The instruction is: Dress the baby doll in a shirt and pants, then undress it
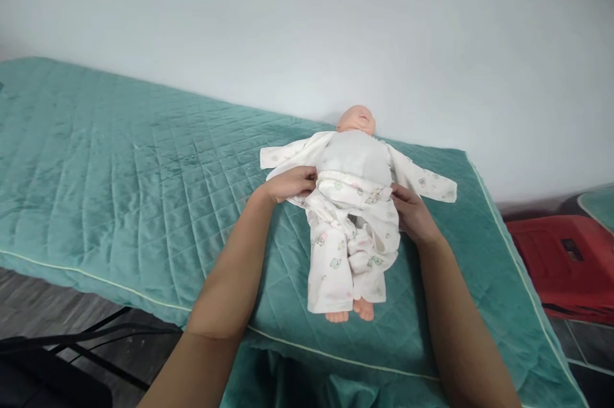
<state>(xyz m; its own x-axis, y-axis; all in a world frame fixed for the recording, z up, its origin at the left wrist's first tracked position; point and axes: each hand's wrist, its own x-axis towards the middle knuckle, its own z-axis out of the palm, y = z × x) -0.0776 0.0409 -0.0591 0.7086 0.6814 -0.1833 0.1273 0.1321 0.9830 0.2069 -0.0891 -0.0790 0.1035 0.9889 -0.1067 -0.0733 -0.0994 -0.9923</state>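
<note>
A baby doll (356, 120) lies on its back, head toward the wall and bare feet toward me. Its white printed jacket (434, 184) is spread open, sleeves out to both sides, baring a pale grey torso (355, 155). Printed white pants (330, 267) cover the legs, their ribbed waistband across the lower belly. My left hand (293, 183) has its fingers closed at the left end of the waistband. At the opposite side, my right hand (413, 211) grips the waistband's right edge; its fingertips are partly hidden by cloth.
The doll rests on a quilted green cover (144, 190) over a bed-like surface against a white wall (288, 31). To the right on the floor stands a red case (561, 261). A black metal frame (96, 357) is at the lower left.
</note>
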